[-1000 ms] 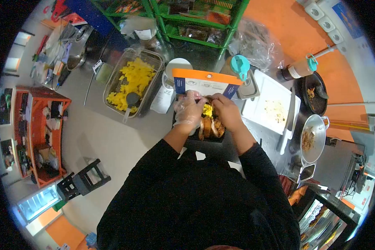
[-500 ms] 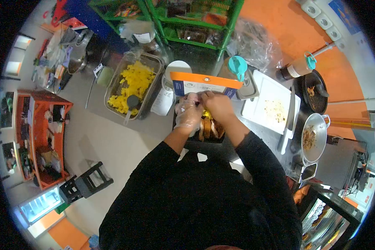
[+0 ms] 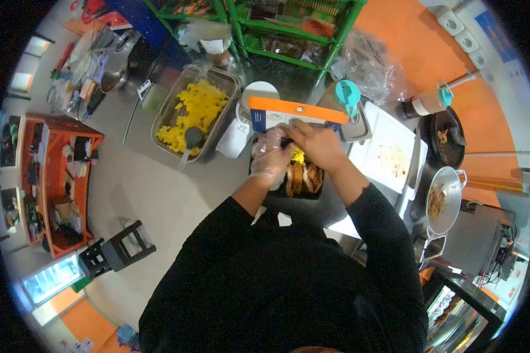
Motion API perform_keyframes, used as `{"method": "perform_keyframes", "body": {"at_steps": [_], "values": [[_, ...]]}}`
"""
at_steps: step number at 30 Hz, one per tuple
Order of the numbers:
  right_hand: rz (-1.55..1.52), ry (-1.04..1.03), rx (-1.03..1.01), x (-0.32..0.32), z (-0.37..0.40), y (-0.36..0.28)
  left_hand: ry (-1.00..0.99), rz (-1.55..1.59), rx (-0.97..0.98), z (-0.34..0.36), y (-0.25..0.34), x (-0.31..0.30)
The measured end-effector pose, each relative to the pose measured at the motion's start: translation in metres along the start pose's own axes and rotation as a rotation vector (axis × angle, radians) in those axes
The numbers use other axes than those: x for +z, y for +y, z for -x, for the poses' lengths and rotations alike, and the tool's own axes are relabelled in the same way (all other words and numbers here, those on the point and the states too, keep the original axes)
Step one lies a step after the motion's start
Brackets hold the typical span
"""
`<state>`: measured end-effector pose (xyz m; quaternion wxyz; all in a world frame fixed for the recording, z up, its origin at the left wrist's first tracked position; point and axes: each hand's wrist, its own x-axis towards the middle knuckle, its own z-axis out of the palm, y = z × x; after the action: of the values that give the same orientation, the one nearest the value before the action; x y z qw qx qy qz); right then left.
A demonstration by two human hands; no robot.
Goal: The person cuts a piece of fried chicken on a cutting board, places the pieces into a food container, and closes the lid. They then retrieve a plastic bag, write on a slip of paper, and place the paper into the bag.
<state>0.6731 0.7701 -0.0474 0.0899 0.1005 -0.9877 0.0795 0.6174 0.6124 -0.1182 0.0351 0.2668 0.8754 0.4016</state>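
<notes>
In front of me stands a food box with its orange, white and blue lid (image 3: 299,108) raised at the far side. Sliced browned meat (image 3: 303,180) fills the near part of the box, and some yellow food (image 3: 298,156) lies behind it. My left hand (image 3: 269,157), in a clear plastic glove, is closed at the box's far left, its fingers curled inward. My bare right hand (image 3: 317,144) reaches in from the right, fingers bent and meeting the left hand's fingertips just before the lid. What the fingertips pinch is hidden.
Left of the box, a clear tub (image 3: 154,129) holds yellow food and a dark scoop (image 3: 193,136). A paper slip (image 3: 234,140) lies beside it. On the right are a white cutting board (image 3: 368,144), a knife (image 3: 415,162), and a white pan (image 3: 454,203). Green crates (image 3: 239,29) stand behind.
The view has shifted slightly. My right hand has moved a little away from the meat, so more slices show. Both hands stay together at the far side of the box.
</notes>
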Motion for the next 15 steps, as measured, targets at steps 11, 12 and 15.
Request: {"method": "perform_keyframes", "body": {"at_steps": [11,12,15], "values": [[-0.003,-0.498,0.700,-0.047,0.038,-0.011,0.039,-0.064,0.133,-0.002,-0.003,-0.002],[-0.034,-0.448,0.728,-0.036,0.048,-0.008,0.036,-0.056,0.144,-0.001,-0.002,-0.004],[-0.132,-0.305,0.788,0.004,0.073,0.005,0.063,-0.136,0.197,-0.004,0.007,-0.016]]}}
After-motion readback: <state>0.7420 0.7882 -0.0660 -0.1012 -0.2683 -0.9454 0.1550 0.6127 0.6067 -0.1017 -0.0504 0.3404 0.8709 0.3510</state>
